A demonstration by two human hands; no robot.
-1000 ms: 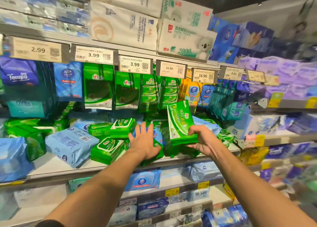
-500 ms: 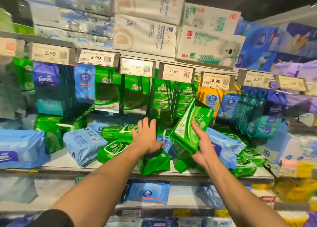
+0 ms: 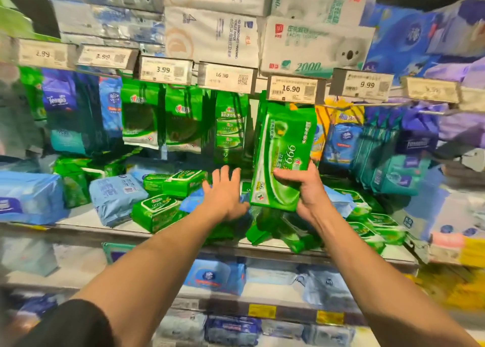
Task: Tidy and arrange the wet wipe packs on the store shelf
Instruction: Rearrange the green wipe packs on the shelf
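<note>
- Right hand (image 3: pixel 305 192) gripped the large glossy green plastic wet wipe pack (image 3: pixel 282 158) by its lower right corner, thumb across the front.
- Change: a second earlier that pack sat low among the pile near the shelf's front edge; it had since been lifted, tilted, then stood nearly upright, top edge just under the 16.90 price tag (image 3: pixel 292 89).
- Left hand (image 3: pixel 223 192) held nothing, fingers spread and straight, resting over the loose packs just left of the lifted one; it had barely moved.
- Meaning, as I read it: one pack pulled clear of the heap, placement not done; most of the pile still a mess.
- Grey metal store shelf (image 3: pixel 78 222) counts, lying packs: three green ones left of centre, two pale blue ones at the left end; the green heap under the hands and toward the right end was too blurred to count.
- Price tags on the rail above: seven visible, the last unreadable.
</note>
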